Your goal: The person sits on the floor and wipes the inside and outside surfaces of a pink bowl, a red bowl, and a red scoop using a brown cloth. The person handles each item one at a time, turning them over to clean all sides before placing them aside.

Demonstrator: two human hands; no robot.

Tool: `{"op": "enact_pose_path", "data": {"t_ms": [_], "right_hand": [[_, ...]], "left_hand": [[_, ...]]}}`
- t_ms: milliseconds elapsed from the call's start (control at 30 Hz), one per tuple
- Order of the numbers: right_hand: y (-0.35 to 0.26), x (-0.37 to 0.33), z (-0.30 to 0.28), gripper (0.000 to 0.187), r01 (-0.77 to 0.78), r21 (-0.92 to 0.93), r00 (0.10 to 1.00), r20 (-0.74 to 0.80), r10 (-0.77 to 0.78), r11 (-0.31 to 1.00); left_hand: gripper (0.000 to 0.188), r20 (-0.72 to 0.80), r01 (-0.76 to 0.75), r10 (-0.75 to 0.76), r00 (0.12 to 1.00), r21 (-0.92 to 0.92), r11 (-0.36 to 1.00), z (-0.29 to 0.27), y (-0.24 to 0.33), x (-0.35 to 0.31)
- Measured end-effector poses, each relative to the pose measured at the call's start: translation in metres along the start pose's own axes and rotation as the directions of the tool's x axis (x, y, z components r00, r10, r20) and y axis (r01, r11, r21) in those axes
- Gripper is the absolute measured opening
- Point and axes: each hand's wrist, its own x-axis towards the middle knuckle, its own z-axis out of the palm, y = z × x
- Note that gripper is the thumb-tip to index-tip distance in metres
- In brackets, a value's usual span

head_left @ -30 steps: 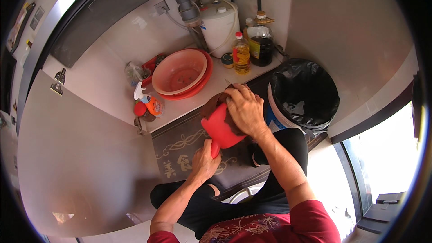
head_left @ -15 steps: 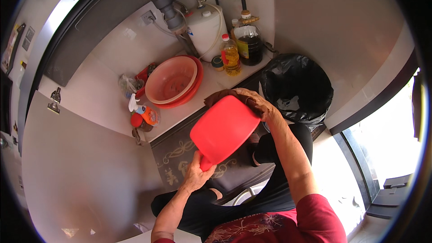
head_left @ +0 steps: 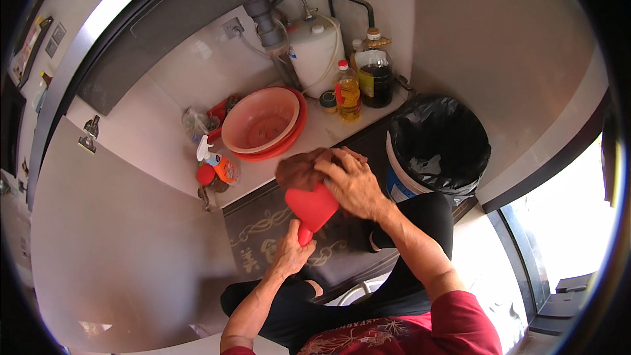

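Note:
My left hand (head_left: 293, 252) is closed round the short handle of a red plastic scoop (head_left: 313, 206), held up over the floor mat between my knees. A brown cloth (head_left: 301, 169) covers the scoop's far end. My right hand (head_left: 355, 185) grips the cloth and presses it against the scoop's right and far side, its fingers bent over the fabric. Cloth and hand hide much of the scoop's broad body, and whether it is hollow does not show.
Ahead is an open cabinet with stacked pink and red basins (head_left: 261, 120), a spray bottle (head_left: 220, 163), an oil bottle (head_left: 347, 94), a dark-filled jug (head_left: 376, 75) and a white tank (head_left: 315, 52). A black-lined bin (head_left: 439, 144) stands right. A patterned mat (head_left: 256, 223) lies below.
My right hand has moved left with the cloth, over the scoop's far end, and now covers more of it. The scoop shows less of its broad face. The view has shifted slightly.

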Motion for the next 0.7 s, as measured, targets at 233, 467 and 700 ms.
{"op": "enact_pose_path", "data": {"t_ms": [233,467,700], "right_hand": [[0.047,0.022,-0.014,0.039,-0.767,0.598,0.615,0.586,0.528,0.231],[0.067,0.003,0.005,0.036,-0.542,0.833,0.584,0.471,0.661,-0.114],[0.032,-0.029,0.061,0.048,-0.518,0.842,0.667,0.29,0.686,0.149]], "left_hand": [[0.042,-0.009,-0.181,0.181,0.983,0.0,0.983,-0.003,-0.014,-0.001],[0.038,0.104,-0.048,0.068,0.992,-0.179,0.983,-0.011,0.01,-0.006],[0.05,0.023,-0.073,0.123,0.992,-0.696,0.715,-0.001,0.015,0.008]]}}
